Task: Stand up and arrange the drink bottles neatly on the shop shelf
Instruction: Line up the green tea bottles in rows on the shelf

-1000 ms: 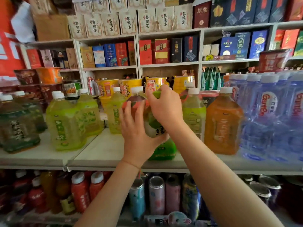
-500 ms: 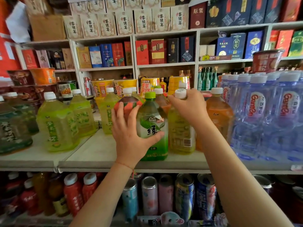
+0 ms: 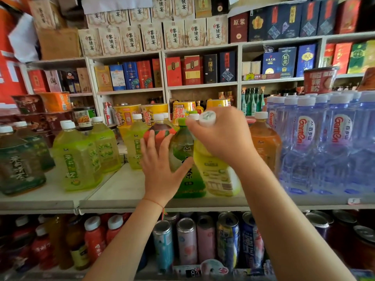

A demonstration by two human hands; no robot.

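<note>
Boxed liquor cartons fill the back wall; yellow noodle cups stand below them; cans line the lower tier.

Glossy clear-plastic bottles; matt white shelf.

Only 1 view is given, from a wide-angle camera worn on the person's head. It faces forward and slightly down at a shop shelf, close enough that both forearms reach in from the bottom edge. The shelf board with bottles crosses the middle, a row of cans lies below, and boxes fill the shelves above. Straight edges bend near the frame borders.
</note>
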